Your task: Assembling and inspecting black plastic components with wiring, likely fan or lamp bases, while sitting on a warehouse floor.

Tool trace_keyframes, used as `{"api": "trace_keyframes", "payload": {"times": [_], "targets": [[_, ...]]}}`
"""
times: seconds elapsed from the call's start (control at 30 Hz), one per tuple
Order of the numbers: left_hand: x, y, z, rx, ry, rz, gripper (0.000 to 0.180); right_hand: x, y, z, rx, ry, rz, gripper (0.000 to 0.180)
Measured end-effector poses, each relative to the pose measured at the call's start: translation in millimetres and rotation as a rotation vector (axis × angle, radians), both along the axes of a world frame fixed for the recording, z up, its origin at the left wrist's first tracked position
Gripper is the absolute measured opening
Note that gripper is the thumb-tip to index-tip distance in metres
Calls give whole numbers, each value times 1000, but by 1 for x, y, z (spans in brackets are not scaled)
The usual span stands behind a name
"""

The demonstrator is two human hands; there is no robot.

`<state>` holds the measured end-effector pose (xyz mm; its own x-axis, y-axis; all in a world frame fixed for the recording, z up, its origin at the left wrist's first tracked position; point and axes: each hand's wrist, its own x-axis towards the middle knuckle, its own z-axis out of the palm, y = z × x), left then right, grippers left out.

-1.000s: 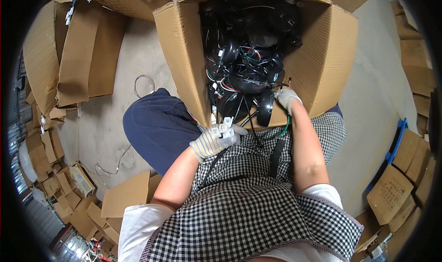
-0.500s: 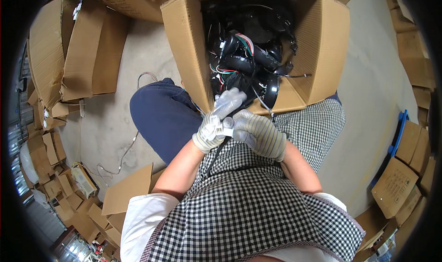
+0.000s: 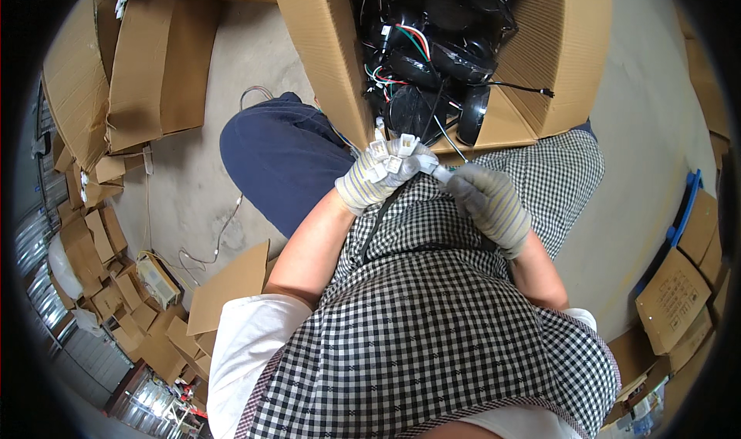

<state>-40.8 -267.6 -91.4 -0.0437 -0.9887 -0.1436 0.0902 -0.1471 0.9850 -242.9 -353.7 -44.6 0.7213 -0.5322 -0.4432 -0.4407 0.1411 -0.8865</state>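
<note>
My left hand (image 3: 360, 184), in a striped knit glove, is closed around a bunch of white plastic connectors (image 3: 378, 161). Their open ends stick up past the fingers. Close on its right, my gloved right hand (image 3: 494, 209) pinches a small white piece (image 3: 441, 173), which looks like one more connector. Its far end touches or nearly touches the left fingertips. Just beyond both hands, an open cardboard box (image 3: 320, 61) holds black round parts (image 3: 472, 116) with loose coloured wires (image 3: 417, 39). A black cable (image 3: 378, 227) hangs below my left hand over the checked apron.
Open cardboard boxes (image 3: 158, 76) stand at the far left, and an open carton (image 3: 228, 285) is by my left elbow. A thin cable (image 3: 220, 238) lies on the floor. Flattened cartons (image 3: 671, 304) lean at the right, near a blue frame (image 3: 683, 215).
My right hand has drawn away to the right from my left hand, with the white piece in its fingers. The connectors in my left hand now show more plainly. The whole view has shifted slightly.
</note>
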Motion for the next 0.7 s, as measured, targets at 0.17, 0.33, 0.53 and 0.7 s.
{"api": "trace_keyframes", "payload": {"times": [0.17, 0.33, 0.53, 0.7], "targets": [[0, 2, -3, 89, 53, -28, 31, -3, -6, 5, 312, -145, -69, 41], [-6, 6, -15, 2, -121, -38, 19, -8, -2, 0, 470, 0, -96, 38], [-6, 7, -12, -43, -183, -219, 17, -23, 8, -36, 319, -230, 83, 33], [-2, 13, -6, 233, -71, -215, 24, -12, -6, -28, 181, -198, 202, 29]]}}
